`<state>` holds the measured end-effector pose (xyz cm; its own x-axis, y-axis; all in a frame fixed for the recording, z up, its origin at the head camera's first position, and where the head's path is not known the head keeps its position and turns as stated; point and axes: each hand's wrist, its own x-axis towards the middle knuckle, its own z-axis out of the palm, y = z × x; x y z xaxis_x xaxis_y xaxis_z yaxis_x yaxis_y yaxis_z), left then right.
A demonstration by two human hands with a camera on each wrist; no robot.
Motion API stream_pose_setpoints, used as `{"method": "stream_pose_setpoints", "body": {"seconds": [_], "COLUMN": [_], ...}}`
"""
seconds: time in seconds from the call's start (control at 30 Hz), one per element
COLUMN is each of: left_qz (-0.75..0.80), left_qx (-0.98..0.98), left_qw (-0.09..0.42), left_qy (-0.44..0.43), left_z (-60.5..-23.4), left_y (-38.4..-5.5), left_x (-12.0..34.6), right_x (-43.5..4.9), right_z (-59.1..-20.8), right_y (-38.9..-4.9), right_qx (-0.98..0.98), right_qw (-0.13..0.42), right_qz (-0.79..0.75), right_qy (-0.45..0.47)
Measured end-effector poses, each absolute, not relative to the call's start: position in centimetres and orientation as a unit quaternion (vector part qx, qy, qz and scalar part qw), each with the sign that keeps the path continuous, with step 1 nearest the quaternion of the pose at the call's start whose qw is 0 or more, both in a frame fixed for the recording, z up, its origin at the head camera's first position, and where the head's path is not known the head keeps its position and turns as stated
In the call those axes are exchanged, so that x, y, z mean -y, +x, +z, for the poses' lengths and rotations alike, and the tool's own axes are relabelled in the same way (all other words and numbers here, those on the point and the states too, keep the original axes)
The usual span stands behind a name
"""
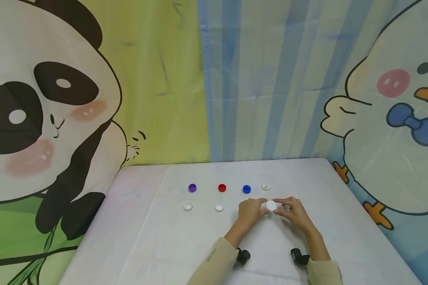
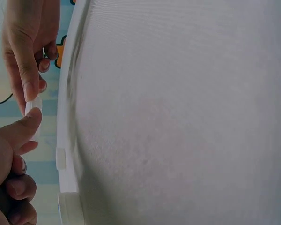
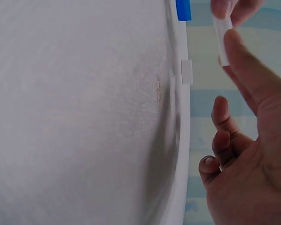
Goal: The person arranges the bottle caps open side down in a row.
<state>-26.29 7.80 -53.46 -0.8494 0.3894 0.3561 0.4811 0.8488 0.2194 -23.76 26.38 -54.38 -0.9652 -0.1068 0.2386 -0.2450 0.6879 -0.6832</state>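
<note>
A small white round cap (image 1: 271, 205) is held up between both hands, its flat round face toward the head camera. My left hand (image 1: 249, 211) pinches its left edge between thumb and forefinger. From the other side, my right hand (image 1: 296, 213) grips the right edge in the same way. Seen from the left wrist, the white cap (image 2: 35, 104) stands nearly edge-on, off the tabletop. The right wrist view also shows the cap (image 3: 222, 42) edge-on, with the right hand's other fingers (image 3: 221, 143) loosely bent below it.
Behind the hands on the white table (image 1: 157, 245) lie a purple cap (image 1: 192, 188), a red cap (image 1: 222, 188), a blue cap (image 1: 247, 189) and a white one (image 1: 265, 187). Two more white caps (image 1: 188, 206) sit nearer, left of the hands. Cartoon-printed curtains (image 1: 164, 79) hang behind.
</note>
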Motion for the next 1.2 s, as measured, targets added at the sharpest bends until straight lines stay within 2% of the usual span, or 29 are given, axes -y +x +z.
{"method": "stream_pose_setpoints", "body": {"seconds": [0.33, 0.97, 1.2], "left_qz": [-0.109, -0.047, -0.043], "left_qx": [0.971, 0.974, 0.978], "left_qw": [0.115, 0.116, 0.112], "left_qy": [-0.181, -0.188, -0.172], "left_z": [-54.9, -54.7, -54.3], "left_y": [-26.5, -26.7, -26.5], "left_x": [-9.0, -9.2, -8.9], "right_x": [-26.3, -26.2, -26.7], "right_z": [-55.8, -56.0, -55.7], "right_y": [-25.0, -25.1, -24.8], "right_qx": [0.93, 0.936, 0.93], "right_qw": [0.061, 0.08, 0.028], "right_qz": [0.355, 0.332, 0.365], "right_qy": [0.078, 0.085, 0.033]}}
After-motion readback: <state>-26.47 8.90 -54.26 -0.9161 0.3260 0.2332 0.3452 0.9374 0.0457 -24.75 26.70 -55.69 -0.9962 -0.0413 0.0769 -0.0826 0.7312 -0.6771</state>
